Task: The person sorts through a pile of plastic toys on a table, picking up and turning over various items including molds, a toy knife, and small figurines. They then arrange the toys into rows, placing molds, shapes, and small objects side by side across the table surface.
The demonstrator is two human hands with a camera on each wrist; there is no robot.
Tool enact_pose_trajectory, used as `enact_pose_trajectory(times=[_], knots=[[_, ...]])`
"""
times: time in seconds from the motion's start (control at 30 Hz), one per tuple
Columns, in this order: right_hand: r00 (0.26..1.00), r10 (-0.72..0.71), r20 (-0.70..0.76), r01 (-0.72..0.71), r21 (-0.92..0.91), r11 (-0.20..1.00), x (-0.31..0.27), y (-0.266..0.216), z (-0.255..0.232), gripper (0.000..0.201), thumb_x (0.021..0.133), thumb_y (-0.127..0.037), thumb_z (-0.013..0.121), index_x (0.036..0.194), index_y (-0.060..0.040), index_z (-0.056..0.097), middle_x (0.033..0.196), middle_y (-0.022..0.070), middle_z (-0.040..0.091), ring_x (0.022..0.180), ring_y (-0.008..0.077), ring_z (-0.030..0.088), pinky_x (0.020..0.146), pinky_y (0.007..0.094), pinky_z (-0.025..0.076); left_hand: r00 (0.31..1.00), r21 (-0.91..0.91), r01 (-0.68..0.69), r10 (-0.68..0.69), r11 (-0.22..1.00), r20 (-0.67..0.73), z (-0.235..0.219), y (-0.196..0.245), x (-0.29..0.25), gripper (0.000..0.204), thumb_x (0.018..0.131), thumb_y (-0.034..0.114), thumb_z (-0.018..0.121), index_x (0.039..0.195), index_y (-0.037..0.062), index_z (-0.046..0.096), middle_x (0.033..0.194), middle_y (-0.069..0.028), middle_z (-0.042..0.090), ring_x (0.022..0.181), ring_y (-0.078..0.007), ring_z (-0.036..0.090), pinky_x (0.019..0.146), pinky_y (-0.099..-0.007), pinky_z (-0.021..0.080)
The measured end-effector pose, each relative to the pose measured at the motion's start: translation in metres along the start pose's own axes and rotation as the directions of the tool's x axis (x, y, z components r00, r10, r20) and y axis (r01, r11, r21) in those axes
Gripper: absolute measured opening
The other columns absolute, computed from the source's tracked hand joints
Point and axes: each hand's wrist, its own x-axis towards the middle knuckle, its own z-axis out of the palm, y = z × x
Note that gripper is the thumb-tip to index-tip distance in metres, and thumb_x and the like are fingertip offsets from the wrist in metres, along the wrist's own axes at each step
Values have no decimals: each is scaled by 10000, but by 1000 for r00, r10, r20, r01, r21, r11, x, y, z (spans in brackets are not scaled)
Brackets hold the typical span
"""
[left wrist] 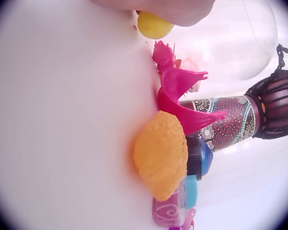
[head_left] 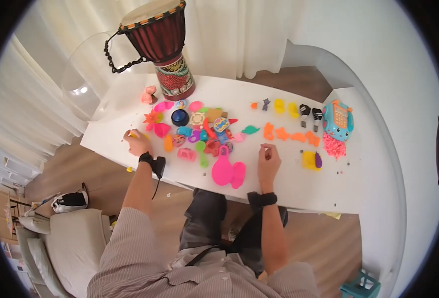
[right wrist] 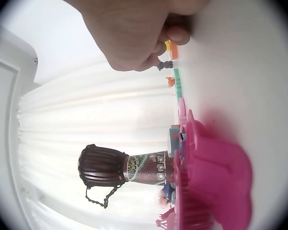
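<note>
My left hand [head_left: 139, 143] is at the left end of the white table [head_left: 110, 141], fingers bent around a small yellow toy [left wrist: 154, 26]. The toy's rounded yellow side shows below the fingers in the left wrist view. Close to that hand lie a pink scalloped toy [left wrist: 175, 96] and an orange bumpy toy [left wrist: 161, 155]. My right hand [head_left: 269, 161] rests near the table's front edge, its fingers loosely curled with nothing seen in them. To its left is a bright pink toy with a rounded handle [head_left: 223, 171]; a row of orange shapes [head_left: 281, 133] lies beyond it.
A djembe drum [head_left: 172, 49] stands at the back left. Many small toys [head_left: 197, 119] are heaped mid-table. On the right are a blue toy telephone [head_left: 337, 121], pink beads [head_left: 334, 145], two black-and-white pieces [head_left: 304, 113] and a yellow piece [head_left: 309, 160].
</note>
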Motion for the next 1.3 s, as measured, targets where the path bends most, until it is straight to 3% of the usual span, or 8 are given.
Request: enact_pose_trajectory(times=[0.53, 0.63, 0.7, 0.83, 0.93, 1.0, 1.23, 1.3], knots=[[1000, -13, 24, 14, -29, 1000, 2, 1, 0, 25, 956, -68, 675, 973, -52, 684, 569, 19, 430, 511, 137, 431, 525, 321, 372, 999, 48, -16, 14, 999, 29, -11, 14, -6, 541, 962, 512, 611, 1311, 112, 512, 1042, -106, 770, 1011, -288, 702, 1030, -467, 359], [997, 29, 77, -22, -91, 996, 3, 5, 4, 118, 929, -95, 706, 1047, -89, 711, 642, 23, 509, 564, 145, 481, 575, 319, 427, 1000, 67, -15, 13, 998, 22, -12, 18, -7, 532, 956, 495, 627, 1299, 102, 521, 1073, -104, 765, 1017, -282, 701, 1036, -468, 351], [982, -28, 188, 42, -72, 997, 6, -6, 8, 278, 899, -120, 733, 1177, -136, 720, 837, 51, 589, 659, 154, 551, 658, 319, 482, 999, 53, -18, 16, 998, 31, -13, 18, -8, 522, 955, 490, 628, 1288, 100, 529, 1080, -101, 763, 1017, -279, 701, 1034, -472, 352], [913, -11, 407, 45, -74, 996, 17, -13, 22, 437, 892, -131, 753, 1320, -191, 690, 931, 35, 542, 688, 114, 512, 650, 279, 463, 999, 45, -31, 29, 999, 42, -14, 20, -9, 506, 949, 475, 634, 1272, 96, 548, 1076, -96, 763, 1015, -275, 701, 1033, -477, 352], [900, -67, 431, 168, -199, 966, 21, -12, 36, 471, 879, -180, 777, 1340, -201, 681, 962, 54, 555, 717, 156, 561, 683, 325, 495, 999, 69, -6, 3, 998, 50, -16, 23, -9, 503, 942, 469, 639, 1268, 95, 553, 1073, -91, 764, 1008, -271, 701, 1032, -467, 349], [893, 5, 450, 153, -315, 937, 26, -9, 36, 496, 880, -200, 776, 1357, -214, 642, 1017, 87, 576, 903, 277, 635, 794, 426, 546, 999, 72, -11, 8, 997, 41, -14, 21, -8, 498, 942, 466, 638, 1264, 95, 555, 1072, -86, 765, 1004, -271, 701, 1031, -463, 346], [897, -20, 442, 143, -246, 959, 22, -2, 33, 420, 878, -205, 783, 1283, -198, 670, 1034, 88, 591, 896, 286, 645, 793, 424, 551, 999, 63, -27, 24, 998, 44, -14, 22, -9, 476, 942, 455, 630, 1246, 93, 567, 1076, -72, 764, 1000, -266, 700, 1026, -454, 340], [904, 50, 424, 54, -230, 972, 19, -14, 29, 346, 883, -217, 780, 1213, -187, 681, 1041, 95, 600, 898, 305, 661, 789, 436, 556, 999, 55, -40, 38, 998, 39, -14, 21, -10, 474, 942, 454, 631, 1242, 92, 572, 1078, -72, 764, 1002, -265, 700, 1024, -454, 339]])
